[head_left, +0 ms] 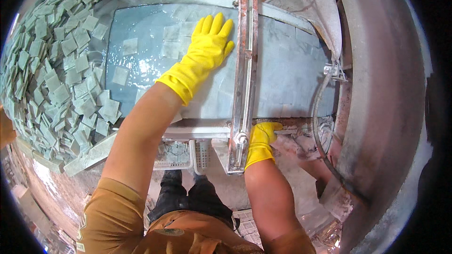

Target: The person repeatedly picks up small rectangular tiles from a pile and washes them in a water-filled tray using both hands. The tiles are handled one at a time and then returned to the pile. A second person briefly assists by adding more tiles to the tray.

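Observation:
My left hand (207, 47) wears a yellow rubber glove and lies flat, fingers spread, on a wet grey stone slab (287, 70) that fills the cutting table. My right hand (261, 138), also in a yellow glove, is closed around a metal part at the table's near edge, beside the base of a rusty metal guide rail (246, 61). The rail runs upright across the slab, just right of my left hand. Several small square stone tiles (129, 46) lie loose on the wet left part of the slab.
A large heap of small square tiles (56, 66) covers the area to the left. A white plastic crate (176, 155) with tile pieces hangs under the table edge. A grey hose (316, 113) curves at the right by a big curved guard (381, 89).

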Demonstrator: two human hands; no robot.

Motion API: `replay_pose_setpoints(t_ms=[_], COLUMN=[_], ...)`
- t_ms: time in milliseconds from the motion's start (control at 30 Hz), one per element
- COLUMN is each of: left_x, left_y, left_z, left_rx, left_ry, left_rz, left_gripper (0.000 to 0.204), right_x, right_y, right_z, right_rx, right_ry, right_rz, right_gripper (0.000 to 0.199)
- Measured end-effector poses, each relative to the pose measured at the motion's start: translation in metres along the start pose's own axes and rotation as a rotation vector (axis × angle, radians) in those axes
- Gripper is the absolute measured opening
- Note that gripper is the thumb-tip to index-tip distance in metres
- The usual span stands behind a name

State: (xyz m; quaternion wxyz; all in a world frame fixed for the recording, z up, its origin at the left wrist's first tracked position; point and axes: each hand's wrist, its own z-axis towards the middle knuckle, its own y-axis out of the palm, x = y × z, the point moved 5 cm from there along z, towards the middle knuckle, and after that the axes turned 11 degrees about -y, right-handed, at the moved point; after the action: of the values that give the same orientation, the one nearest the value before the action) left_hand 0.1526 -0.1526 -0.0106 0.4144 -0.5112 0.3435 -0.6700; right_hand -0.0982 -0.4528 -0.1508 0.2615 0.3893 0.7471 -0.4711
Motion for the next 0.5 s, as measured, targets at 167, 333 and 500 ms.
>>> replay_pose_setpoints(t_ms=[167,333,500], left_x=[-0.032,-0.054,-0.015], left_y=[-0.076,-0.111,-0.074], left_z=[-0.064,-0.214,-0.241], left_rx=[0.050,-0.140,-0.155], left_ry=[0.034,-0.320,-0.415], left_rz=[-0.103,-0.038,0.075], left_gripper=[0.071,0.083,0.103], right_x=[-0.037,-0.041,-0.084], right_y=[-0.010,-0.009,-0.023], right_z=[-0.025,-0.045,-0.102], right_rx=[0.148,0.156,0.092], right_ry=[0.047,0.117,0.259], right_rz=[0.007,-0.028,-0.023], right_gripper=[0.068,0.071,0.076])
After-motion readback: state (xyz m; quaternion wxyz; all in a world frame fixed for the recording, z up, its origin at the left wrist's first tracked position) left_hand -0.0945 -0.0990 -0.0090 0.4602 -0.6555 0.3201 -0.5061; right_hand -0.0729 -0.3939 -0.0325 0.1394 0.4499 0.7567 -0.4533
